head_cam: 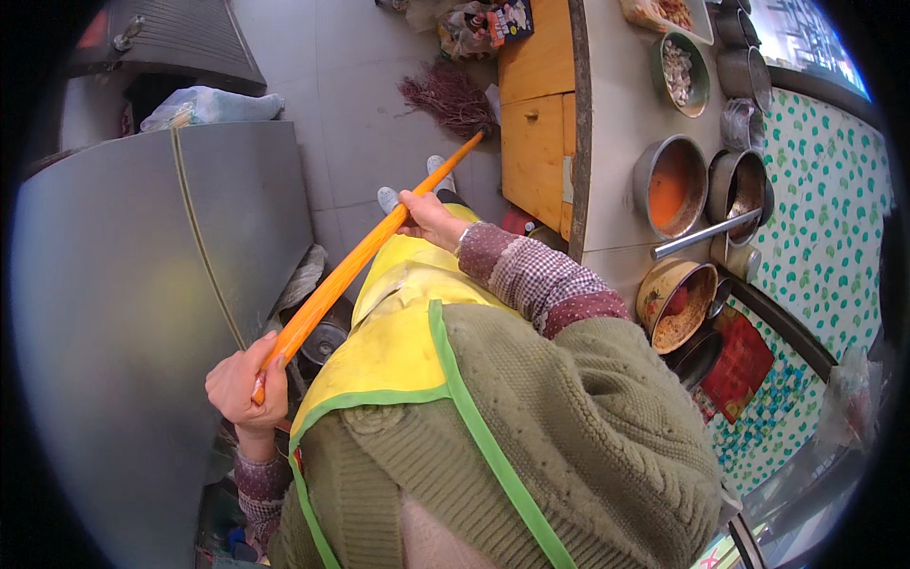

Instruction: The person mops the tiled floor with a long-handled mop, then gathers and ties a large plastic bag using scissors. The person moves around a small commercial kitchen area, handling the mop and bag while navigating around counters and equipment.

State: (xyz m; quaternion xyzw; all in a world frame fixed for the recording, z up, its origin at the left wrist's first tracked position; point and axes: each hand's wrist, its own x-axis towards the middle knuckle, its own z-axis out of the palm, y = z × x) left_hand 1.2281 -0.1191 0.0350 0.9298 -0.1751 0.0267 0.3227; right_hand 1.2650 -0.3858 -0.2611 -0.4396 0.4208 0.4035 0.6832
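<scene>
My left hand [249, 384] is closed around the top end of an orange mop or broom handle [341, 279], at the lower left. Further down the same handle, near my shoes, my right hand [429, 219] grips it. The handle slants away to a head of dark red strands [448, 98], which lies spread on the grey tiled floor [355, 107] beside the wooden cabinet. Both forearms wear patterned sleeve covers, and a yellow apron with green edging covers my front.
A grey refrigerator [106, 299] stands at the left. Wooden cabinet doors [534, 153] and a counter with metal pots [670, 186], a green bowl [680, 75] and a patterned enamel basin [675, 306] run along the right. Plastic bags [466, 32] sit on the floor beyond the strands.
</scene>
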